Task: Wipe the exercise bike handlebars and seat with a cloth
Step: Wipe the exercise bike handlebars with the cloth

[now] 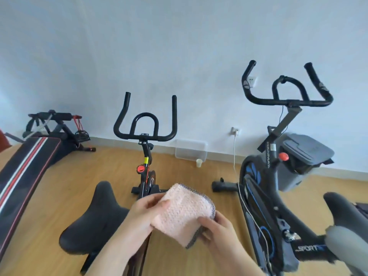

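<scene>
Both hands hold a folded pink cloth (pixel 184 211), nubbly with a dark checked edge, above the bike. The left hand (pixel 147 212) curls round its near side; the right hand (pixel 218 234) pinches its lower corner. Behind curve padded black handlebars (pixel 145 124) and a smooth saddle (pixel 95 218).

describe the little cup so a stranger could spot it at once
Between the two exercise bikes, a clear plastic bin sits against the white wall. The cup stands on the floor by its right corner, the only small white thing there.
</scene>
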